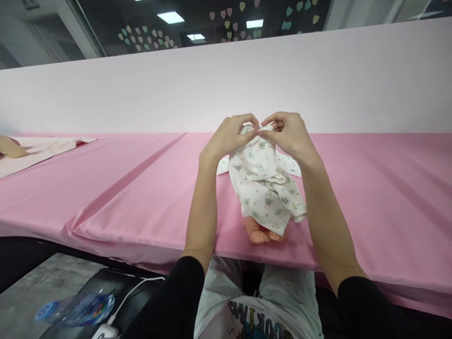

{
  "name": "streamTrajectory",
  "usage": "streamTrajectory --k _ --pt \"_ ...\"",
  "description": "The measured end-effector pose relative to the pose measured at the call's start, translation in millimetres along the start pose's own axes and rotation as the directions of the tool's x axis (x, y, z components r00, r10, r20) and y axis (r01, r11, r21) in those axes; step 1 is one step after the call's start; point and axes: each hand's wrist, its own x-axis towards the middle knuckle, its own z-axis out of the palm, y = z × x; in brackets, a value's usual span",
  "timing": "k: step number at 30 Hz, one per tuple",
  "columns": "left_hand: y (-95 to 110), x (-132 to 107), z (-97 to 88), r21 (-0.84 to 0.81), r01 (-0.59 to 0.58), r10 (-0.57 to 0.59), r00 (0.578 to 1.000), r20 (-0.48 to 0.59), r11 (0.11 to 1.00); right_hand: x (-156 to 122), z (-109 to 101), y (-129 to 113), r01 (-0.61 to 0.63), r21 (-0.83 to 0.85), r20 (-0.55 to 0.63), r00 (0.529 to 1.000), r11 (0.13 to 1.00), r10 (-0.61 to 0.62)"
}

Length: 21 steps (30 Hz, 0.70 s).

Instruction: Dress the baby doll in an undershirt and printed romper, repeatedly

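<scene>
A baby doll lies on the pink tablecloth (123, 188) near its front edge, its bare feet (263, 234) pointing at me. A white printed baby garment (264, 183) covers the doll's body and head. My left hand (231, 134) and my right hand (284, 132) meet at the far end of the doll. Both pinch the top edge of the garment over the head, fingertips almost touching. The doll's head is hidden under the cloth and my fingers.
A pale pink cloth (42, 148) lies at the far left of the table with another person's hand (10, 148) on it. A white partition (226, 80) runs behind the table. Lower left, a plastic bottle (76, 310) and a white cable (136, 288) rest on a dark surface.
</scene>
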Motion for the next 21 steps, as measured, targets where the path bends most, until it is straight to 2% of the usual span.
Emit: streamTrajectory --k 4,9,12,15,18,21 --pt "-4.8 0.7 -2.4 0.012 -0.012 0.012 0.999 0.034 1.0 -2.1 1.1 -6.6 -0.03 0.157 0.078 0.997 0.987 0.018" --pt "2.2 1.3 1.0 -0.27 -0.078 0.088 0.996 0.026 0.96 -5.0 0.3 -15.4 -0.082 0.315 0.113 0.992 0.946 0.049" --pt "11.5 -1.3 1.8 -0.441 -0.003 0.003 1.0 -0.001 0.898 -6.9 -6.4 -18.2 -0.115 0.388 0.167 0.984 0.915 0.053" --pt "12.7 -1.3 1.2 -0.472 0.002 -0.008 1.0 -0.01 0.882 -8.6 -14.8 -18.3 -0.112 0.426 0.254 0.967 0.898 0.0" --pt "3.6 2.9 1.8 -0.398 -0.093 0.091 0.996 -0.026 0.913 -9.8 -21.7 -16.4 -0.094 0.38 0.387 0.92 0.92 -0.066" --pt "-5.3 6.9 3.2 -0.359 -0.152 0.12 0.987 -0.11 0.921 -10.6 -28.5 -12.4 -0.153 0.238 0.567 0.824 0.959 -0.009"
